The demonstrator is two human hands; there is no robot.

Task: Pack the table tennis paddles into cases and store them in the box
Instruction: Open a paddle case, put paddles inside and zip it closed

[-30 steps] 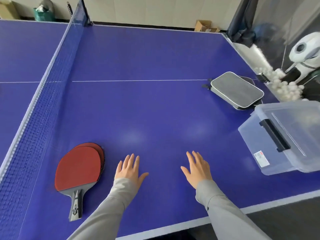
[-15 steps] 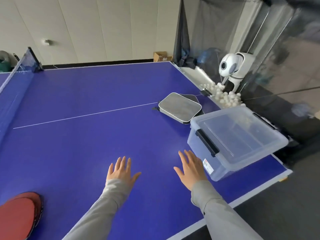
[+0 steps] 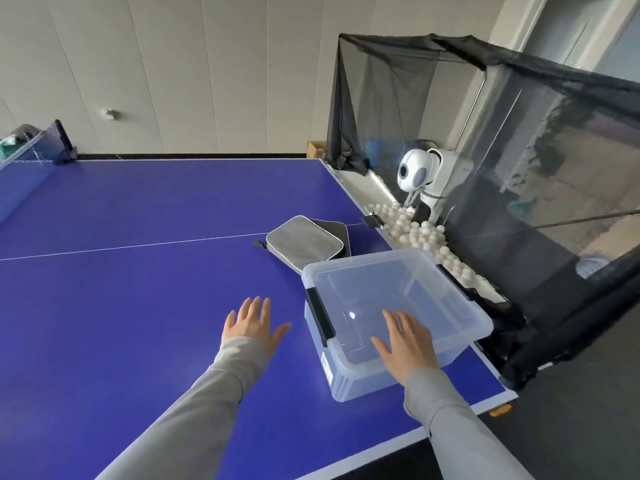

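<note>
Right hand (image 3: 407, 344) shifted over lidded clear box (image 3: 446, 327), fingers spread, left hand (image 3: 252, 323) flat, open, on table (image 3: 121, 306), box's long axis angled far-left, 2 cases (image 3: 304, 244) behind it, balls (image 3: 415, 233) beyond

Open blue surface (image 3: 138, 306) is left free leftward; rightward passage is blocked by the lidded box (image 3: 394, 320) and cases (image 3: 304, 244).

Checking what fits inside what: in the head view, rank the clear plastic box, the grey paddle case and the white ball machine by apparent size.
1. Clear plastic box, largest, though nearest the camera.
2. Grey paddle case.
3. White ball machine, similar to the case but farther away, so their order is unsure.
</note>
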